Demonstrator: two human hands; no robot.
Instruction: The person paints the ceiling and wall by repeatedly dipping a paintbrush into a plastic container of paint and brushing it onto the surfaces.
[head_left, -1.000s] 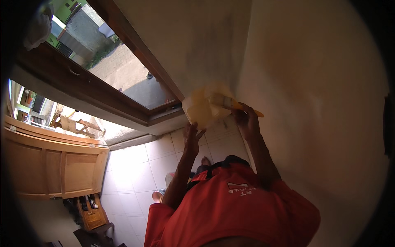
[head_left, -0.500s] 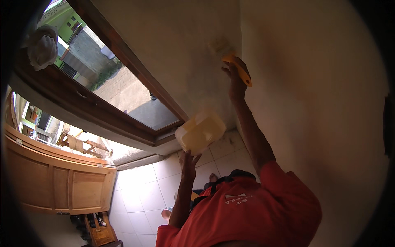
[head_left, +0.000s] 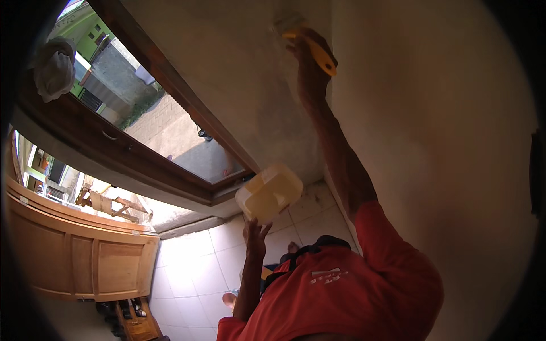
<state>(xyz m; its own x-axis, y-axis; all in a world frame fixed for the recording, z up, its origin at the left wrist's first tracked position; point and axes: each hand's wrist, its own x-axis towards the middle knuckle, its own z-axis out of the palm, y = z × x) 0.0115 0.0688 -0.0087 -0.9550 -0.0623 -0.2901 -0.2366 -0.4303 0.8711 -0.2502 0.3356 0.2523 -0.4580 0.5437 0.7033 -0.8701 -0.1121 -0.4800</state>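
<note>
My right hand [head_left: 310, 54] is raised high in front of me, closed around the yellow handle of a wide paintbrush [head_left: 319, 55]. The brush's pale bristles press against the wall [head_left: 250, 74] beside the window, near the inside corner. Lower down, my left hand [head_left: 257, 234] holds a translucent, cream-coloured plastic container [head_left: 272, 196] by its near side. Pale yellowish liquid appears to be inside it. The fingertips beneath the container are partly hidden.
A brown wooden window frame [head_left: 170, 102] runs along the left, with a white bundled cloth or bag [head_left: 55, 71] at its upper end. An open wooden door [head_left: 85, 250] stands lower left, above a wooden shelf [head_left: 139, 318] with dark items. White floor tiles [head_left: 193, 273] lie below.
My right hand has moved the paintbrush upward and slightly left along the wall. The container in my left hand has shifted a little left and down.
</note>
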